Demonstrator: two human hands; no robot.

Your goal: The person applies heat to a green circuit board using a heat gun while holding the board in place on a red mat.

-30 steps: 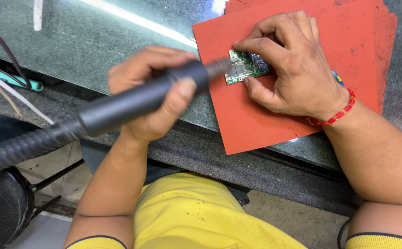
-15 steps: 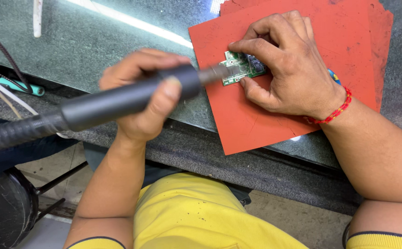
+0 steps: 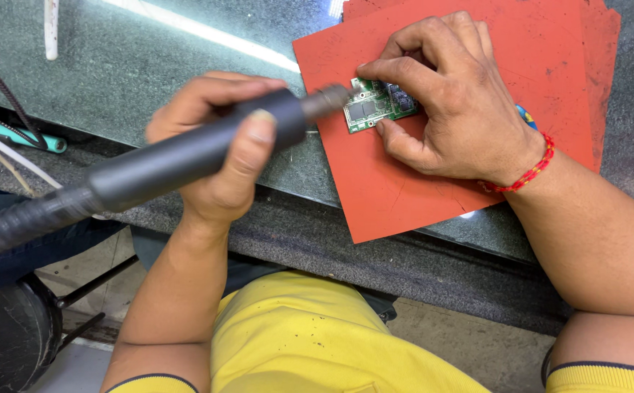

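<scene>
My left hand (image 3: 218, 145) grips a dark grey hot-air tool handle (image 3: 186, 153) with a ribbed hose running off to the lower left. Its metal nozzle (image 3: 328, 100) points at the left edge of a small green circuit board (image 3: 375, 108). My right hand (image 3: 448, 102), with a red bead bracelet at the wrist, pins that board against a red-orange mat (image 3: 404, 196), thumb below it and forefinger above. Fingers cover the board's right part.
The mat lies on a dark green glass-topped bench (image 3: 135, 58) with a grey front ledge (image 3: 346, 247). A teal-handled tool (image 3: 29, 138) and cables sit at the left edge. A white stick (image 3: 51, 29) lies at the top left. A black round object (image 3: 4, 342) is below.
The view has drifted slightly. The nozzle has edged closer to the board's left edge, and my left hand shifted a little with it. My right hand keeps holding the board in place.
</scene>
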